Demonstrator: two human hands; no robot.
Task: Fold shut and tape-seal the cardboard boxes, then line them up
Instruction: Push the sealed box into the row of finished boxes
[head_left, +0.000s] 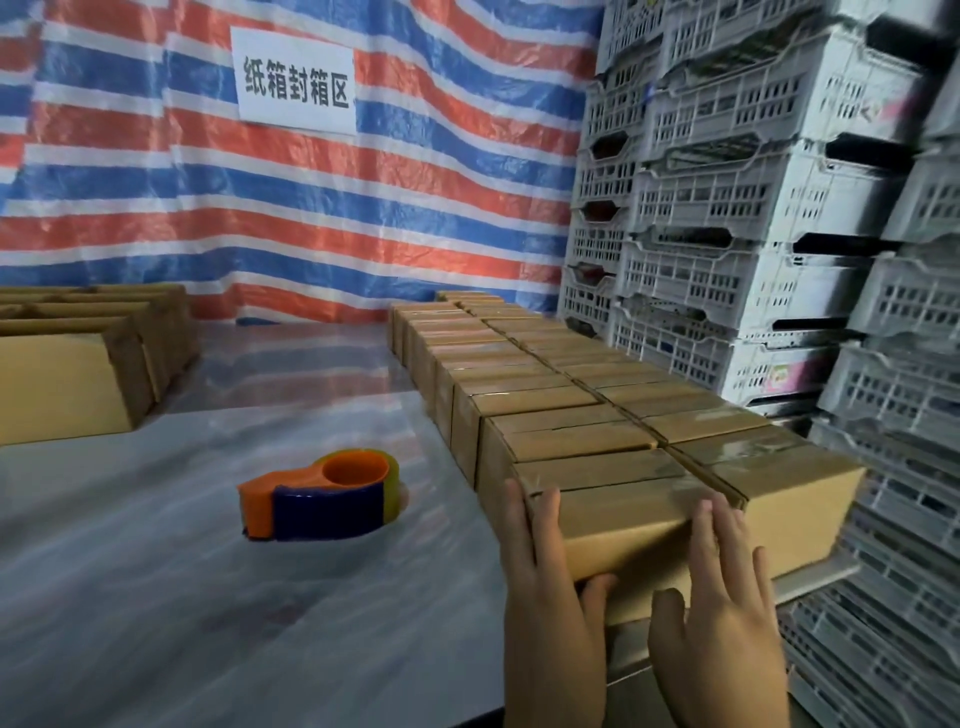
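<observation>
A taped brown cardboard box (623, 530) sits at the near end of the left row of sealed boxes (524, 395), against its neighbour. My left hand (540, 566) lies on the box's front left corner, fingers straight up its face and thumb under its lower edge. My right hand (722, 597) presses flat on the front face, fingers straight and reaching the top edge. A second row of sealed boxes (691, 410) runs alongside on the right. An orange and blue tape dispenser (322, 493) lies on the table to the left, apart from both hands.
The table (156, 597) is covered with clear plastic sheeting. Open, unsealed boxes (67, 374) stand at the far left. Stacked white plastic crates (753, 234) rise along the right side. A striped tarp with a white sign (296, 80) hangs behind.
</observation>
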